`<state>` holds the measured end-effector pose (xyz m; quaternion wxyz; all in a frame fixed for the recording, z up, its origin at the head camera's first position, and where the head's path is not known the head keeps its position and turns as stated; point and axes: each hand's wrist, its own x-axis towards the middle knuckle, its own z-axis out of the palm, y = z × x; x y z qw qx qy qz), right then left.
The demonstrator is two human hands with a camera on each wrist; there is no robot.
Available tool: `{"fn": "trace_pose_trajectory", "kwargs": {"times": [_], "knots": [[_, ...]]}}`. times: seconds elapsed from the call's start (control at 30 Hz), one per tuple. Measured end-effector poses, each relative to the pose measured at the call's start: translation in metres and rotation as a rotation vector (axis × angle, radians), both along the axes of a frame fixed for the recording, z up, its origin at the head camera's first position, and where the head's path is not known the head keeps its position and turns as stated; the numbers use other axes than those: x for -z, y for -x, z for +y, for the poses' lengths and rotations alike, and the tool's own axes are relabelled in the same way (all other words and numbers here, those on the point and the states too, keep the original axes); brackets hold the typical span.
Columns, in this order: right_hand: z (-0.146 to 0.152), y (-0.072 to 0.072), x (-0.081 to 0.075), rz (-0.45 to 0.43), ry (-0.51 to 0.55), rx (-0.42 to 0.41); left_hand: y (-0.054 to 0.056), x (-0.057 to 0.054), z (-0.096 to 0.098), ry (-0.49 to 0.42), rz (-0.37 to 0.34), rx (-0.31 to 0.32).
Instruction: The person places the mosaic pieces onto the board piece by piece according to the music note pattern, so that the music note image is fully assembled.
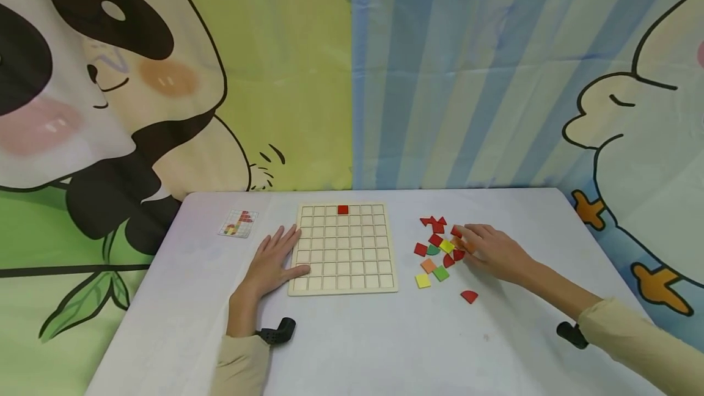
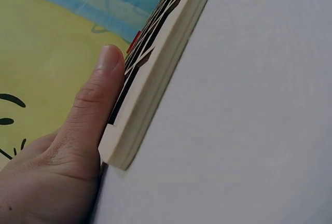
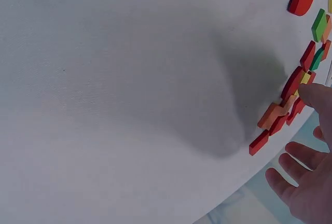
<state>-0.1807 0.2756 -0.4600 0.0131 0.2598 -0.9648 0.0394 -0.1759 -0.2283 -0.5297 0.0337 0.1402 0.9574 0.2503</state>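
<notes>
A wooden grid board (image 1: 342, 293) lies flat on the table, with one red square tile (image 1: 343, 209) in its top row. My left hand (image 1: 269, 264) rests along the board's left side with fingers extended; its thumb lies on the rim near the lower left corner, as the left wrist view also shows. At the right, my right hand (image 1: 495, 252) hovers at a loose group of small tiles, its fingertips by a red tile (image 1: 456, 231). The right wrist view shows its thumb apart from the loosely spread fingers, near red and orange tiles (image 3: 271, 115).
A small pattern card (image 1: 238, 223) lies left of the board. Among the scattered pieces are a yellow square (image 1: 423, 280), a green square (image 1: 441, 272) and a red quarter-round tile (image 1: 469, 296) set apart toward the front. A printed cloth backdrop (image 1: 440, 78) stands behind the table.
</notes>
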Motion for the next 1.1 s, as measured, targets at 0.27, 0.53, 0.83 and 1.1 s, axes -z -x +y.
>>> {"fn": "trace_pose_trajectory", "kwargs": {"times": [0.27,0.53,0.83,1.1], "knots": [[0.011,0.015,0.001,-0.099,0.036,0.084,-0.002,0.001,-0.001,0.004,0.001,-0.003],[0.027,0.043,0.009,-0.105,0.083,-0.003,-0.001,0.000,0.000,0.005,0.006,-0.006],[0.028,0.058,0.010,-0.125,0.142,-0.019,-0.001,0.000,0.000,-0.008,0.005,0.001],[-0.031,0.074,-0.016,-0.075,0.164,-0.050,-0.001,0.001,-0.001,0.000,0.000,0.003]]}}
